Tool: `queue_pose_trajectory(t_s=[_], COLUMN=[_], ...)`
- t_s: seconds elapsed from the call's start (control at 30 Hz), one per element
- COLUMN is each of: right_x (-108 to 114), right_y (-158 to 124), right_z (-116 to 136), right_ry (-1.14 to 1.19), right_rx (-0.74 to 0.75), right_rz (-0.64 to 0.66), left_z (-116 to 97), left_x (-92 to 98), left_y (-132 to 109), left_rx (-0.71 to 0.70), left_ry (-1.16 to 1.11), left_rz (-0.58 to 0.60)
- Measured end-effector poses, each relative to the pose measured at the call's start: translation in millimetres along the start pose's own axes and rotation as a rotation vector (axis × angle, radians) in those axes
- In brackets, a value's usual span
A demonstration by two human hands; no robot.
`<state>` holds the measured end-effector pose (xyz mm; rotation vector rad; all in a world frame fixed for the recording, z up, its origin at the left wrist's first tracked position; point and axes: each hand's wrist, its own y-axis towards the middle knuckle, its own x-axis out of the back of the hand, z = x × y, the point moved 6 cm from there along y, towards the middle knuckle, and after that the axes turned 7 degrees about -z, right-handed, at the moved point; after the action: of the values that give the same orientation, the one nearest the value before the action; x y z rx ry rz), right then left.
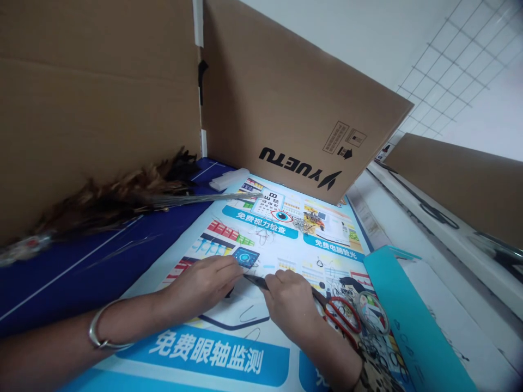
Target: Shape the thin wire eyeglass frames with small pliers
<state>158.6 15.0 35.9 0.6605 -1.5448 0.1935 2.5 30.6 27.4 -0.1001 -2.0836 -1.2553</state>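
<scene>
My left hand (214,279) is closed, its thumb and fingers pinched together near the middle of the printed sheet. Whatever is in that pinch is too small or hidden to make out. My right hand (291,299), also closed, grips a dark, narrow pointed tool (255,281) whose tip reaches the left fingertips. The rest of that tool is hidden in my fist. Red-handled scissors (345,318) lie just right of my right hand, with a clear round roll (372,313) beside them. Thin bent wire pieces (254,311) are scattered on the sheet around both hands.
Brown feathers (118,193) and a bundle of long thin wires (204,198) lie on the blue cloth (36,296) at left. Cardboard panels (286,103) stand behind and to the left. A teal box flap (412,321) borders the right side.
</scene>
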Motion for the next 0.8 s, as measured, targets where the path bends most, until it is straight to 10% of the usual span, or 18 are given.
queue_pose_trajectory(t_s=[0.8], right_x=[-16], right_y=[-1], right_z=[-43], right_ry=[0.638], right_rx=[-0.484], right_rz=[-0.075], left_z=[6], left_x=[2.2], left_y=[3], left_rx=[0.387], left_ry=[-0.2], left_rz=[0.172])
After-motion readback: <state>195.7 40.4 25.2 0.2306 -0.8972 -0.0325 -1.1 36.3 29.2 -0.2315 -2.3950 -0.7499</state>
